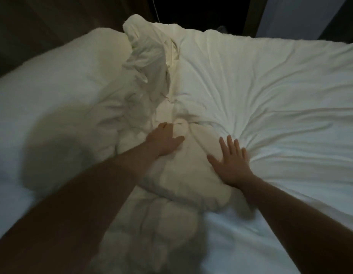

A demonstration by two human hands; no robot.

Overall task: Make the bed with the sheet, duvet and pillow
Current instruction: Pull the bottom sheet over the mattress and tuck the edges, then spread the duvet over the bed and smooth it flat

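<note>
A white duvet [260,91] covers the right and far part of the bed, creased in lines that run toward my hands. Its bunched edge [152,62] piles up in the middle and trails down toward me. My right hand [232,159] lies flat with fingers spread, pressing the duvet's gathered corner. My left hand [163,139] rests on the crumpled folds beside it, its fingertips sunk into the fabric. The white sheet [33,119] shows bare on the left. A plump white shape that may be a pillow [104,44] lies at the far left.
A dark wall or headboard [43,18] runs along the far left. A thin cord [154,8] hangs at the back. A pale wall [302,14] stands at the far right. More bare sheet [250,244] lies near me on the right.
</note>
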